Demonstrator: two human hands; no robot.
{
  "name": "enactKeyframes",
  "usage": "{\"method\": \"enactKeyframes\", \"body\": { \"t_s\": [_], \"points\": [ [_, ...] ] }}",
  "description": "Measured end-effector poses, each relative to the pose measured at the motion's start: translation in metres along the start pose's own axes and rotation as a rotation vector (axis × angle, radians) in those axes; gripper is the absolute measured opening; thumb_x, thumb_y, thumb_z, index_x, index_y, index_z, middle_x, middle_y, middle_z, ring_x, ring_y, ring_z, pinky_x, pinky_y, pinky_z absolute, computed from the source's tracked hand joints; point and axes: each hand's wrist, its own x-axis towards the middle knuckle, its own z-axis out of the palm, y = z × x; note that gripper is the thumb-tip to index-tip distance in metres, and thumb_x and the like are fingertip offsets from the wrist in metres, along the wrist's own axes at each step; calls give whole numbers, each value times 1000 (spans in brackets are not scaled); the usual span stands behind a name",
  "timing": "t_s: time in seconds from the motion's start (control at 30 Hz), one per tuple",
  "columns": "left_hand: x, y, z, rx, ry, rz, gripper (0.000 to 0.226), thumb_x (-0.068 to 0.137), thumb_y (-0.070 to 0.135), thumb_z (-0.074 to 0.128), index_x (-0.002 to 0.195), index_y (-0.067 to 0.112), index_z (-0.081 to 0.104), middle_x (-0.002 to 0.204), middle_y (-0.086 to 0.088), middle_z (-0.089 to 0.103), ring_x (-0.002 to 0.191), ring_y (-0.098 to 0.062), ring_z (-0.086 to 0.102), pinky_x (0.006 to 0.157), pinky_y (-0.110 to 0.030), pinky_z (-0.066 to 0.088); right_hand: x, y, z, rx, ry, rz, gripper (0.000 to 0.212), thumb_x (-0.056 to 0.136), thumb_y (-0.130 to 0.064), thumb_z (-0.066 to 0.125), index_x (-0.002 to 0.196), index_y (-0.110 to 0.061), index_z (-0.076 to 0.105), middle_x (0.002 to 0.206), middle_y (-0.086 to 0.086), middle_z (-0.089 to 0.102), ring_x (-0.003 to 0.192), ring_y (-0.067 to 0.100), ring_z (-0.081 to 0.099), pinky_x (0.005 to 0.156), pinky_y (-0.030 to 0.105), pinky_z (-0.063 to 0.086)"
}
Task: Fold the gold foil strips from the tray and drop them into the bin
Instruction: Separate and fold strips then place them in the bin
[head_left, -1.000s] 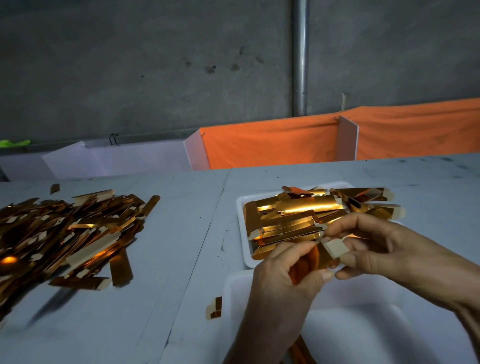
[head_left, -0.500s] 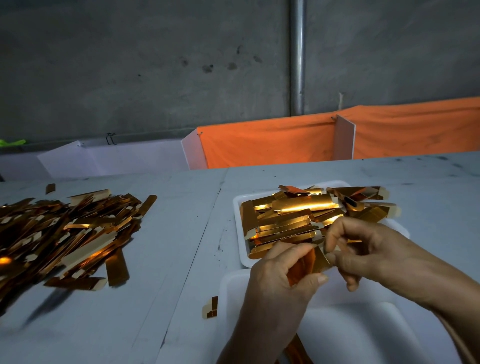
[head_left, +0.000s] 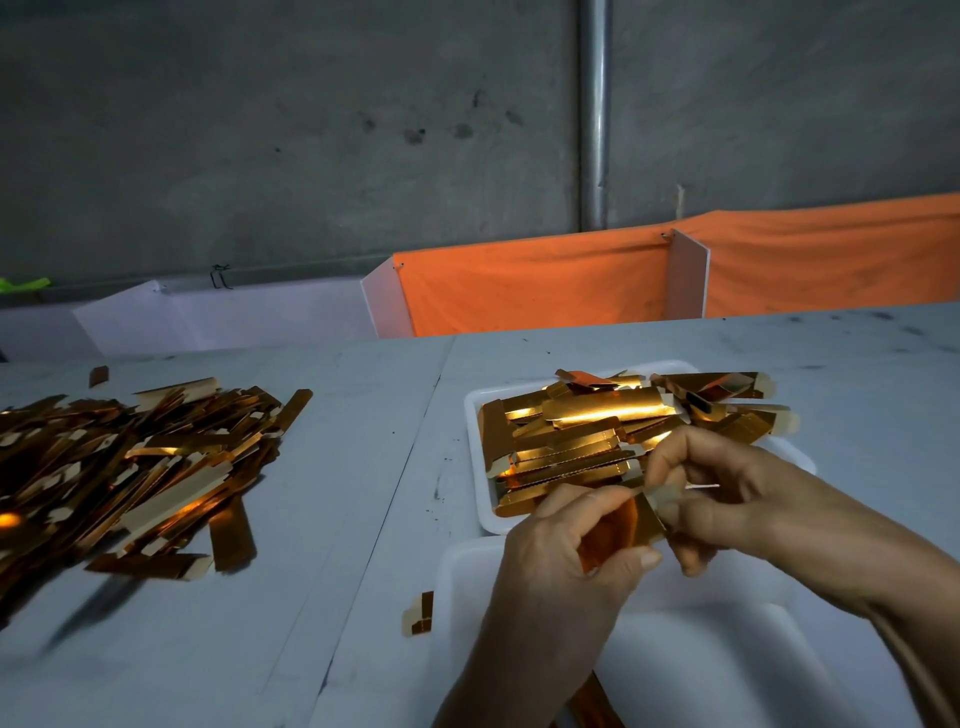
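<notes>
Both hands, left (head_left: 561, 566) and right (head_left: 727, 499), pinch 1 foil strip (head_left: 631, 525) above the bin (head_left: 467, 582).

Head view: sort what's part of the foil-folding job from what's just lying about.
In the job:
- gold foil strip, pinched by left hand and right hand
- white tray of strips
- white bin beneath the hands

Lying about:
- loose strip pile on the table
- small foil scrap
- orange cloth
- metal pipe

Left hand (head_left: 556, 561) and right hand (head_left: 727, 499) close together, fingers (head_left: 670, 460) curled, thumbs pinching.
</notes>
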Motion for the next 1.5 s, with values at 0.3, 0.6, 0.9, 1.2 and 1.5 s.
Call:
{"method": "enactKeyframes", "body": {
  "t_s": [0.3,0.6,0.9,1.2,1.5],
  "points": [
    [0,1,-3,-113,55,4,33,71,56,59,103,62,51,105,34,51,105,11,46,79,-10,44,1,1,3,48,21,-72,19,87,5,60,95,-12,56,69,13,65,65,28,67,64,29,56],
    [-1,4,-4,-67,32,-7,33,72,57,58,103,63,47,107,41,44,106,19,38,74,-6,42,-1,-2,1,-34,18,-61,19,86,7,59,90,-11,61,66,10,65,62,22,65,63,25,54],
    [0,-2,-1,18,11,16,43,85,43,63,125,46,49,105,41,43,108,19,33,72,2,37,4,2,5,-116,-4,-31,23,89,-6,61,76,-25,65,58,4,52,52,14,52,57,22,46],
    [-1,1,-4,-25,57,-5,36,74,54,58,107,58,46,109,44,42,107,22,34,73,4,37,6,9,5,314,-40,51,28,79,-20,58,100,-1,59,65,8,54,53,20,54,54,26,50],
    [0,-3,-3,35,32,37,44,83,45,64,125,47,49,109,40,42,109,19,34,73,-1,38,9,14,4,300,-70,61,36,68,-17,72,96,-2,56,60,6,54,49,18,56,51,24,49]
  ]
}}
